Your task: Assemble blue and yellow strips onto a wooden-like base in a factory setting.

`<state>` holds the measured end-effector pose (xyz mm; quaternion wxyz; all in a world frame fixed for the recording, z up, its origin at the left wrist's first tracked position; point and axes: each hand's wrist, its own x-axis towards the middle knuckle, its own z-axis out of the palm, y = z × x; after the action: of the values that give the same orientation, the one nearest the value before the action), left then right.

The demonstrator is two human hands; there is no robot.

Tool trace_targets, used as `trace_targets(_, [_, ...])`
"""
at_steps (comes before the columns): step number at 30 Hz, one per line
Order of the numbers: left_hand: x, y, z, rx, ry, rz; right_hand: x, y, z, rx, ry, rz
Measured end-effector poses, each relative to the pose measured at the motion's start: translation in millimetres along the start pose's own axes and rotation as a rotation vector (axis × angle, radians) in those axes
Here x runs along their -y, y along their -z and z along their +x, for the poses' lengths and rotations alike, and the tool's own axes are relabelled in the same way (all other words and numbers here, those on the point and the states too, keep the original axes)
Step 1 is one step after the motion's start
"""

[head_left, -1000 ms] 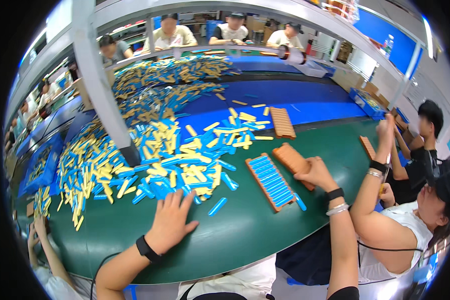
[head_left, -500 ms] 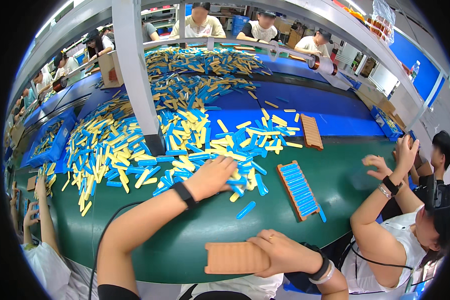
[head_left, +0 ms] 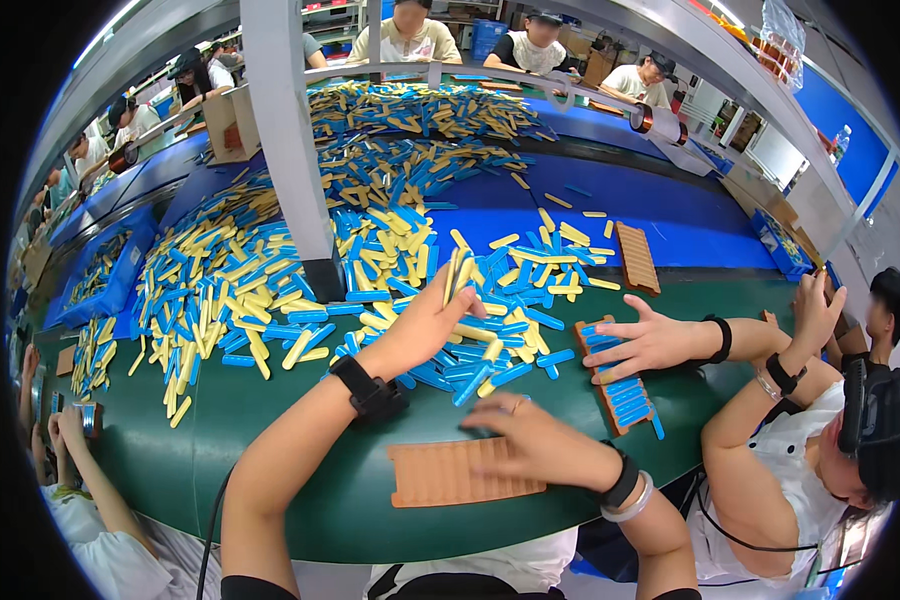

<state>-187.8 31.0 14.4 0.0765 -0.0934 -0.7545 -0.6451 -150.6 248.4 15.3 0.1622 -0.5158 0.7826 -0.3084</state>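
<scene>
My left hand [head_left: 432, 322] is raised over the near edge of a wide heap of flat, round-ended blue and yellow strips [head_left: 230, 300]. Its fingers are closed on a small bunch of strips [head_left: 457, 272], mostly yellow, standing on end. Below it, a ribbed orange-brown tray [head_left: 425, 478] lies lengthwise on the green tabletop, with no strips in its grooves. My right hand [head_left: 545, 440] hovers at the tray's right half, fingers apart and somewhat blurred, with nothing visible in them.
To the right, a co-worker's hand [head_left: 645, 340] spreads over a second tray [head_left: 630, 405] filled with blue strips. Another brown tray [head_left: 637, 258] lies beyond it. A grey post [head_left: 288, 130] rises from the heap. Blue bins [head_left: 120, 270] stand far left and right.
My left hand has lifted from the heap with strips in it. My right hand has let go of the tray, now flat on the table. A co-worker's hand has reached the filled tray.
</scene>
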Motion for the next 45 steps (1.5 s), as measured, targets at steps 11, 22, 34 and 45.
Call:
trace_targets(11, [-65, 6, -132, 0.161, 0.433, -0.48, 56, 1, 34, -0.179, -0.279, 1.007])
trace_targets(22, [-70, 21, -210, 0.021, 0.507, -0.5, 63, -36, 51, -0.011, -0.36, 0.684])
trace_targets(34, [-49, 14, -255, -0.17, 0.694, -0.856, 38, -32, 86, 0.466, -0.126, -0.061])
trace_targets(45, [-46, 10, -245, -0.094, 0.675, -1.089, 22, -28, 112, 0.573, 0.027, 0.078])
